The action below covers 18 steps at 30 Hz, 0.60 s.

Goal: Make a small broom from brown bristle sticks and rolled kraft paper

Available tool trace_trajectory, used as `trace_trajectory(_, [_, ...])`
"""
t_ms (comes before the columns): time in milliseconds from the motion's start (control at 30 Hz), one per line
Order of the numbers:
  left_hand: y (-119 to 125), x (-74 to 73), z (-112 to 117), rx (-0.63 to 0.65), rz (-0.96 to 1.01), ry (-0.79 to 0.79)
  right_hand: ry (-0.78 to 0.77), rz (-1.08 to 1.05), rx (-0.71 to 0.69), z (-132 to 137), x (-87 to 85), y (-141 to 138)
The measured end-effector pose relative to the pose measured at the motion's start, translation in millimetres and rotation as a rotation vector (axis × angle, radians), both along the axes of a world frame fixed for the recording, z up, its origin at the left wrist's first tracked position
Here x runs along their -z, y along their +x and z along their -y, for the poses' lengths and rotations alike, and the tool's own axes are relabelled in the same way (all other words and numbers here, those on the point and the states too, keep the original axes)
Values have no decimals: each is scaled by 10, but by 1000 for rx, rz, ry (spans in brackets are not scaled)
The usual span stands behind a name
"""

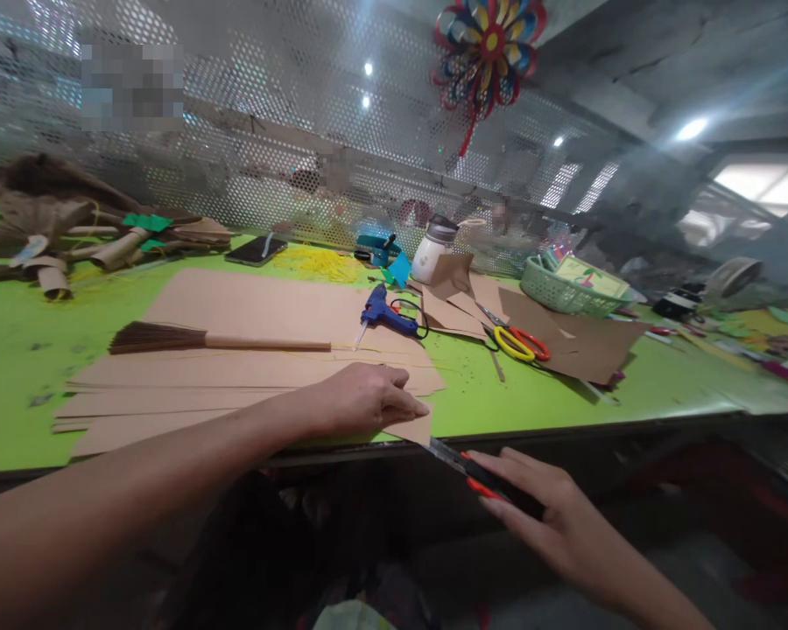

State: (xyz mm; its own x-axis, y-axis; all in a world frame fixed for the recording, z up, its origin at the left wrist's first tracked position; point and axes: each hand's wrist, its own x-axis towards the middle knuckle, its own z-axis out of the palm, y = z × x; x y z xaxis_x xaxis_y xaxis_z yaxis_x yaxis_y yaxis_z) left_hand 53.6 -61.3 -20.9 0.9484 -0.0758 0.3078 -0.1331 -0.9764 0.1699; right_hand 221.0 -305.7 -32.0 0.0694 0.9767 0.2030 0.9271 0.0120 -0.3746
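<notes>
My right hand (545,503) is closed around a utility knife (492,477) with a black and red handle. Its blade points up and left and meets the corner of a sheet of brown kraft paper (415,427) at the table's front edge. On that sheet presses my left hand (368,398), its fingers close together and bent, the fingertips just above the blade. More brown paper sheets (236,297) lie in a spread stack under and behind the left hand. Across them rests a brown paper brush-like bundle with a rolled stem (263,341).
Behind my hands lie a blue glue gun (390,315), scissors with yellow and red handles (522,344), and a white jar (433,249). A green basket (552,289) stands right, a phone (256,251) left. Rolled paper bundles (118,236) lie far left. Perforated metal screen (269,166) backs the green table (492,398).
</notes>
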Motion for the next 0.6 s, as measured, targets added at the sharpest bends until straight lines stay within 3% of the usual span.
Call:
trace_trajectory(300, [4,3,2,1,5,-6,14,10,12,133,-15,13])
trace_trajectory(600, [3,24,-9,-9,16,-28,-4,-64,18,-66,-3,-98])
